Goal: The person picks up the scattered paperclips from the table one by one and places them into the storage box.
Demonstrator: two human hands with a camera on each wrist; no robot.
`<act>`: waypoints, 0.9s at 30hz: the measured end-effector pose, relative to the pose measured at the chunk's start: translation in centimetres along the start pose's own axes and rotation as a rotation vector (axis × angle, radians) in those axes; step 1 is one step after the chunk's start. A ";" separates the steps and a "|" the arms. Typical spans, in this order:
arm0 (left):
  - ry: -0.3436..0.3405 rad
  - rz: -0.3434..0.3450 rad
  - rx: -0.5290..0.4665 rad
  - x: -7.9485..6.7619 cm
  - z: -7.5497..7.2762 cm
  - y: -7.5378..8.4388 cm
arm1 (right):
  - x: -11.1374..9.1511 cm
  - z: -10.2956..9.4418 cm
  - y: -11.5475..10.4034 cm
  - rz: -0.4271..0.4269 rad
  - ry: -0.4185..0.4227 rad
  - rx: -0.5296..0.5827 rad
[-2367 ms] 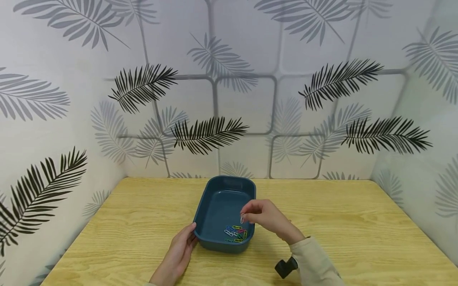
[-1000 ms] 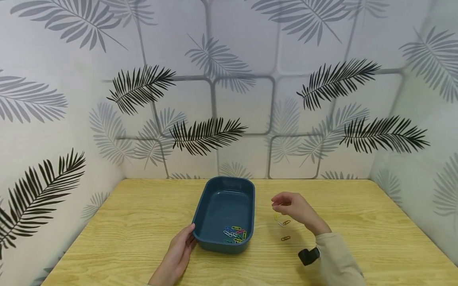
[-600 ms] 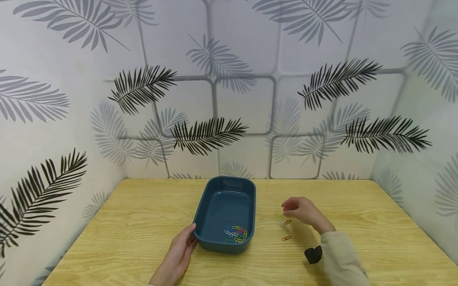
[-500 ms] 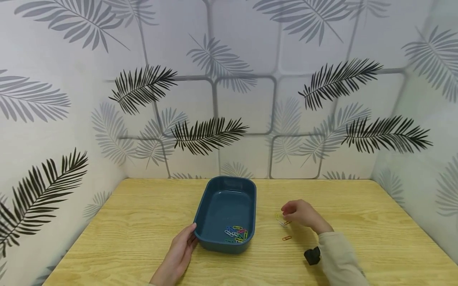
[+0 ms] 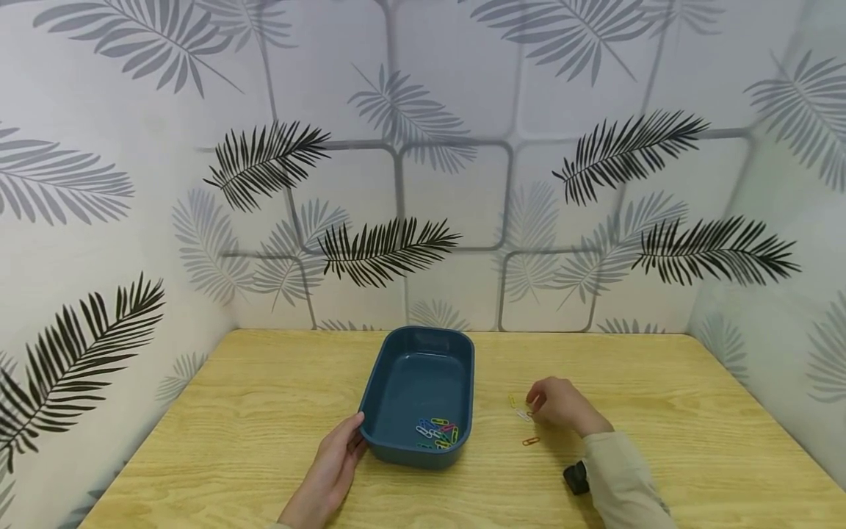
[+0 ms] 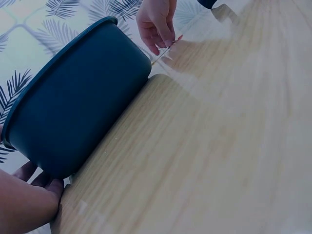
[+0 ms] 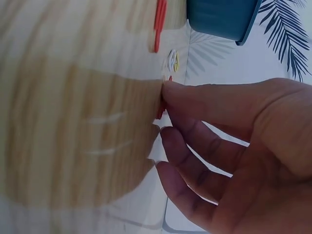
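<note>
A dark blue rectangular tray (image 5: 418, 459) stands on the table, with several coloured paper clips (image 5: 440, 433) gathered at its near end. My left hand (image 5: 330, 463) holds its near left corner, thumb at the rim and fingers against the outside. To the right of the tray, my right hand (image 5: 565, 408) is down at the tabletop, its thumb and finger pinching an orange-red paper clip (image 7: 160, 109), mostly covered in the head view. Beside those fingers lie a white paper clip (image 5: 523, 414) and a yellow paper clip (image 5: 512, 401). Another orange paper clip (image 5: 531, 441) lies closer to me.
The light wood table (image 5: 277, 397) runs back to a wall (image 5: 456, 191) patterned with feather-like leaves. A black device (image 5: 576, 477) is worn at the right sleeve (image 5: 621, 477).
My right hand has gone from over the tray, where it held a pale paper clip, rightward and down to the orange clip on the table. The left hand keeps its hold on the tray.
</note>
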State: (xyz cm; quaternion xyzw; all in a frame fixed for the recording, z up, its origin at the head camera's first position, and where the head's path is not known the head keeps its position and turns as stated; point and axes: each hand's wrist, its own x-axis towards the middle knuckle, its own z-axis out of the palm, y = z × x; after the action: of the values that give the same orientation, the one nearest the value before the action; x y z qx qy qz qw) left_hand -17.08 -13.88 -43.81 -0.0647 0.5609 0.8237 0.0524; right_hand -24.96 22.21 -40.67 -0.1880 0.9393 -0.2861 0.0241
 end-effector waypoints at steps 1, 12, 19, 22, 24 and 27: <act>0.001 -0.001 0.000 0.0 0.0 0.0 | -0.1 0.0 -0.1 -0.001 -0.002 -0.013; 0.009 -0.009 0.005 -0.1 0.0 0.0 | -0.4 -0.4 0.2 -0.016 -0.070 -0.052; 0.022 -0.012 0.003 -0.1 0.1 0.0 | -0.6 -1.0 0.5 -0.034 -0.091 -0.018; 0.025 -0.011 0.003 -0.1 0.1 0.0 | -0.7 -1.1 0.6 -0.034 -0.079 0.009; 0.023 -0.012 0.005 -0.1 0.1 0.0 | -0.7 -1.1 0.6 -0.033 -0.078 0.027; 0.020 -0.012 0.008 -0.1 0.1 -0.1 | -0.7 -1.1 0.5 -0.021 -0.080 0.062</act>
State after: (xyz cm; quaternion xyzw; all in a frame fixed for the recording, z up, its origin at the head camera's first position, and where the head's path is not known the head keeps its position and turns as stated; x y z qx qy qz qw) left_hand -17.01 -13.78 -43.82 -0.0761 0.5643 0.8204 0.0521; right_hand -24.68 23.44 -40.05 -0.2084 0.9262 -0.3076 0.0645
